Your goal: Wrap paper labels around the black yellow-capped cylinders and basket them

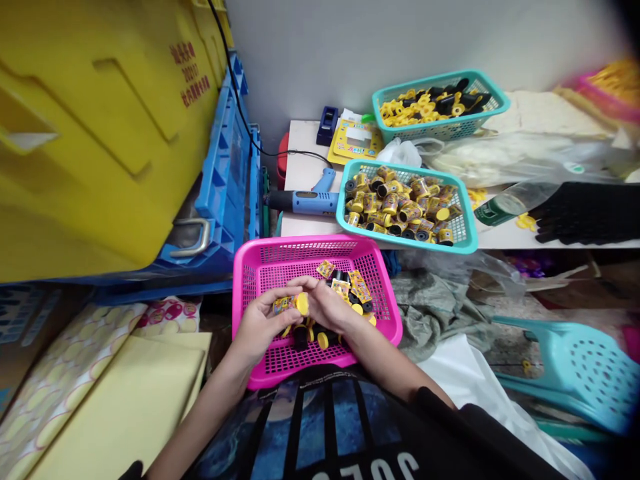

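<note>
A pink plastic basket (260,267) rests on my lap and holds several small yellow-and-black pieces and printed stickers. My left hand (260,325) and my right hand (327,303) meet over the basket. Together they pinch a small yellow-capped roll (300,303) with a printed label. My left fingers curl around its labelled end, and my right fingers close on the yellow cap. Loose black rolls and yellow caps (313,333) lie in the basket just below my hands.
A teal basket (465,241) of finished yellow rolls sits on a white table (300,167), beside a blue heat gun (307,199). Another teal basket (493,100) stands behind. Yellow and blue crates (100,133) stack at left. A teal stool (575,367) stands at right.
</note>
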Motion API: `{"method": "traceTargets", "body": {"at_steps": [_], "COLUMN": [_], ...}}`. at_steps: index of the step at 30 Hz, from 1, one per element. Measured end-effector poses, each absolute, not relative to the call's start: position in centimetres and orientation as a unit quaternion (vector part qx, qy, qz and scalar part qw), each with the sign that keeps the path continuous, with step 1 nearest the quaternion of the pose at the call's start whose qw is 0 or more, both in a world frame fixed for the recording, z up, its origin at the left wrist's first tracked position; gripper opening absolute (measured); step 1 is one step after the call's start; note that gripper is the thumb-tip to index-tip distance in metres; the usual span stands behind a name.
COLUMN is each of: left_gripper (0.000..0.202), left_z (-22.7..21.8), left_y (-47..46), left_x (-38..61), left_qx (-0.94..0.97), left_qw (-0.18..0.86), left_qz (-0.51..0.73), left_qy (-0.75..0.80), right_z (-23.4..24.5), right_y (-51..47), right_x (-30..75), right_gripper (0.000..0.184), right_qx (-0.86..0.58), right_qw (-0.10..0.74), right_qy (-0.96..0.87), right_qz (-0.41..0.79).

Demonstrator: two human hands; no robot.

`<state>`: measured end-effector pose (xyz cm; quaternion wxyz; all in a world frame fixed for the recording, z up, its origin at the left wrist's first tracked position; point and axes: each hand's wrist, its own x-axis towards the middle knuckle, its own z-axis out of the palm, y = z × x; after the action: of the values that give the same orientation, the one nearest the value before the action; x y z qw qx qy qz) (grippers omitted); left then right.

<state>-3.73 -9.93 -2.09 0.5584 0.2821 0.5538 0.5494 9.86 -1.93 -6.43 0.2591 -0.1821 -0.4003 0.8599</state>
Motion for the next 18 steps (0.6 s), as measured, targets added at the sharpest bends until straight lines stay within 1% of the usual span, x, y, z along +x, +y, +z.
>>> {"method": "traceTargets", "body": {"at_steps": [1, 3, 6, 8, 9, 10, 12, 13, 14, 15, 16, 17, 18], "left_gripper": [0.036, 0.041, 0.052, 0.055, 0.054, 0.050, 0.036, 0.032, 0.038, 0.049, 0.061, 0.069, 0.069], "left_z": [-2.2, -2.4, -2.2, -1.8, -1.6, -1.4, -1.2, -1.3, -1.6, -2.0, -2.5, -3.1, -3.6], "left_y": [-10.0, -9.9, -9.8, -9.9, -9.9, -10.1, -10.6, -11.0, -11.4, -11.8, -12.2, -12.6, -12.9], "left_x": [-3.7, -3.7, -3.5, -3.7, -3.9, -4.3, -5.3, -5.8, -6.4, -6.9, -7.4, -7.9, -8.3], "left_qx": [0.279, 0.289, 0.348, 0.407, 0.444, 0.482, 0.549, 0.552, 0.539, 0.520, 0.499, 0.475, 0.453], "left_qw": [0.560, 0.550, 0.511, 0.455, 0.407, 0.337, 0.156, 0.083, 0.041, 0.030, 0.055, 0.098, 0.146], "left_qz": [0.552, 0.554, 0.537, 0.510, 0.494, 0.475, 0.420, 0.390, 0.357, 0.326, 0.299, 0.281, 0.267], "left_qy": [0.551, 0.555, 0.574, 0.605, 0.627, 0.655, 0.705, 0.732, 0.762, 0.789, 0.812, 0.828, 0.838], "right_z": [-6.3, -5.7, -4.1, -2.8, -2.2, -1.5, -0.1, 0.5, 1.1, 1.5, 1.8, 1.8, 1.6], "right_y": [-1.9, -1.7, -1.5, -0.8, -0.1, 0.9, 3.3, 4.6, 5.7, 6.6, 7.1, 7.3, 7.2], "right_x": [10.1, 10.7, 11.5, 12.2, 12.7, 13.3, 15.1, 16.2, 17.4, 18.4, 19.3, 20.0, 20.5], "right_gripper": [0.065, 0.060, 0.048, 0.037, 0.032, 0.030, 0.034, 0.038, 0.044, 0.048, 0.047, 0.041, 0.034], "right_qx": [-0.179, -0.178, -0.159, -0.157, -0.175, -0.214, -0.341, -0.412, -0.472, -0.513, -0.537, -0.549, -0.551], "right_qw": [0.273, 0.306, 0.321, 0.343, 0.367, 0.400, 0.482, 0.519, 0.547, 0.562, 0.571, 0.575, 0.572], "right_qy": [-0.418, -0.519, -0.733, -0.808, -0.822, -0.822, -0.779, -0.736, -0.689, -0.648, -0.620, -0.606, -0.607], "right_qz": [0.848, 0.778, 0.578, 0.452, 0.399, 0.343, 0.211, 0.138, 0.068, 0.014, -0.019, -0.028, -0.010]}}
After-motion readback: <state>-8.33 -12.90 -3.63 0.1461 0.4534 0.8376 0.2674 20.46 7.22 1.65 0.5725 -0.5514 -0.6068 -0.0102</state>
